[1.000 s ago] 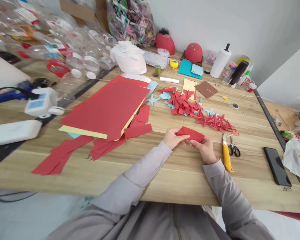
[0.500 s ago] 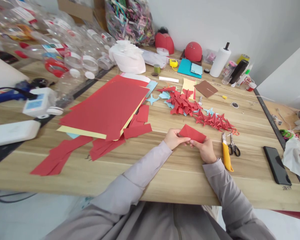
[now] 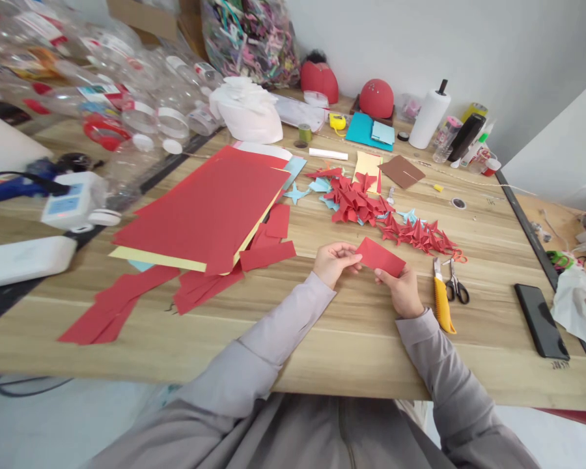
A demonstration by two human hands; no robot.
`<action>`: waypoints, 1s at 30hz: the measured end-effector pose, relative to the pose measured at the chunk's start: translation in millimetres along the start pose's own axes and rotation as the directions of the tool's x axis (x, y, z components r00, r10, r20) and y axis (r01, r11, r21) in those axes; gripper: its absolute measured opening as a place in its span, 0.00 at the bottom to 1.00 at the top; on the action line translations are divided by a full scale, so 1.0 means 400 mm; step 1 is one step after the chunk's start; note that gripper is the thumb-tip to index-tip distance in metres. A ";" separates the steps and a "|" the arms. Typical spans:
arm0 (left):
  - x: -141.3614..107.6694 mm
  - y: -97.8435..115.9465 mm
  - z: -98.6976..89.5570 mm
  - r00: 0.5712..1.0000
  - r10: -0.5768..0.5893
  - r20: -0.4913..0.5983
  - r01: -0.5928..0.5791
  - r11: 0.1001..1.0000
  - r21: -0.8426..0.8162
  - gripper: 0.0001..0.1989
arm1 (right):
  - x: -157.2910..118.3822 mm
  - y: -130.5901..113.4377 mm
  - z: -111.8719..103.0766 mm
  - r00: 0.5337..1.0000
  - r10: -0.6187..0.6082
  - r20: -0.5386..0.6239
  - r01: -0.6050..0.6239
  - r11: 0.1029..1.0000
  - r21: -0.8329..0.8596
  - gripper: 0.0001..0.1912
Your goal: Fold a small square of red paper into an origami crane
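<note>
A small red paper piece [image 3: 379, 256] with fold lines is held just above the wooden table. My right hand [image 3: 401, 290] pinches its lower right part, with the thumb on top. At the left corner, my left hand [image 3: 333, 262] has thumb and fingertips closed on the paper's edge. Just beyond lie a pile of folded red paper stars [image 3: 356, 200] and a row of them [image 3: 417, 236], with light blue ones among them. To the right of my right hand lie a yellow-handled utility knife [image 3: 441, 301] and black-handled scissors [image 3: 457, 286].
Large red sheets [image 3: 205, 202] and cut red strips [image 3: 112, 306] lie on the left. Plastic bottles [image 3: 141, 117] crowd the far left. A black phone [image 3: 541, 322] rests near the right edge. At the back stand red pincushions [image 3: 376, 99] and a white roll [image 3: 430, 119].
My left hand has drawn back slightly left, toward the paper's corner, with its fingers more raised. The paper has shifted a little right and lies flatter in my right hand.
</note>
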State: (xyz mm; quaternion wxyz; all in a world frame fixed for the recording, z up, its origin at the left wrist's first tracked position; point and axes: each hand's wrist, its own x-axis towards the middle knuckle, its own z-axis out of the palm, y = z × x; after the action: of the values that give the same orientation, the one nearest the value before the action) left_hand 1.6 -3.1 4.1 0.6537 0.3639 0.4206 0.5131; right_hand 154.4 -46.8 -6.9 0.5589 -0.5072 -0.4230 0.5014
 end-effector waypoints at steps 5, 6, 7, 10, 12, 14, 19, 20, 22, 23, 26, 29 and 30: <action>0.009 0.005 -0.015 1.000 0.024 0.001 -0.024 0.999 -0.048 0.18 | 0.007 0.002 -0.006 0.997 0.000 -0.082 0.008 0.995 0.104 0.13; 0.011 0.005 -0.017 0.999 0.040 -0.016 -0.041 0.998 -0.058 0.18 | 0.009 0.002 -0.008 0.995 0.004 -0.095 0.008 0.992 0.127 0.12; 0.012 0.005 -0.019 0.998 0.055 -0.033 -0.057 0.996 -0.066 0.19 | 0.011 0.002 -0.011 0.994 0.008 -0.108 0.008 0.989 0.148 0.12; 0.016 0.004 -0.021 0.995 0.078 -0.070 -0.084 0.993 -0.079 0.19 | 0.015 0.003 -0.017 0.987 -0.004 -0.158 0.029 0.986 0.162 0.11; 0.018 0.004 -0.021 0.993 0.083 -0.090 -0.090 0.992 -0.083 0.20 | 0.014 0.003 -0.018 0.984 -0.044 -0.173 0.065 0.991 0.115 0.12; 0.019 0.006 -0.022 0.991 0.080 -0.104 -0.089 0.992 -0.084 0.20 | 0.012 0.003 -0.017 0.982 -0.084 -0.170 0.094 0.994 0.054 0.12; 0.018 0.012 -0.019 0.994 0.051 -0.097 -0.065 0.986 -0.155 0.22 | 0.007 -0.003 -0.014 0.989 -0.097 -0.111 0.100 0.995 0.017 0.13; 0.015 0.012 -0.015 0.996 0.037 -0.086 -0.052 0.982 -0.180 0.23 | 0.006 -0.004 -0.012 0.990 -0.094 -0.108 0.098 0.995 0.034 0.13; 0.007 0.008 -0.003 0.999 0.002 -0.040 -0.010 0.977 -0.214 0.25 | 0.005 -0.005 -0.008 0.992 -0.076 -0.102 0.084 0.994 0.070 0.14; 0.002 0.005 0.004 1.000 -0.017 0.003 0.017 0.976 -0.217 0.25 | 0.004 -0.005 -0.005 0.994 -0.064 -0.093 0.072 0.994 0.083 0.14; -0.009 -0.004 0.018 0.996 -0.053 0.070 0.065 0.981 -0.183 0.18 | -0.003 -0.004 -0.001 1.000 -0.023 0.003 0.023 0.996 0.081 0.14; -0.008 -0.004 0.011 0.992 -0.103 0.072 0.115 0.977 -0.179 0.16 | -0.009 -0.007 -0.003 0.994 0.005 0.112 -0.012 0.998 0.062 0.12; -0.006 -0.003 0.006 0.992 -0.107 0.062 0.116 0.977 -0.177 0.16 | -0.010 -0.009 -0.004 0.993 0.002 0.114 -0.010 0.998 0.070 0.12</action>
State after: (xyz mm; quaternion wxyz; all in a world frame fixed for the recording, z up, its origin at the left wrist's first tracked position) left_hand 4.0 -6.0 4.4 0.7226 0.2925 0.3749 0.5018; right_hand 155.9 -50.9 -3.4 0.5499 -0.4589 -0.4350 0.5457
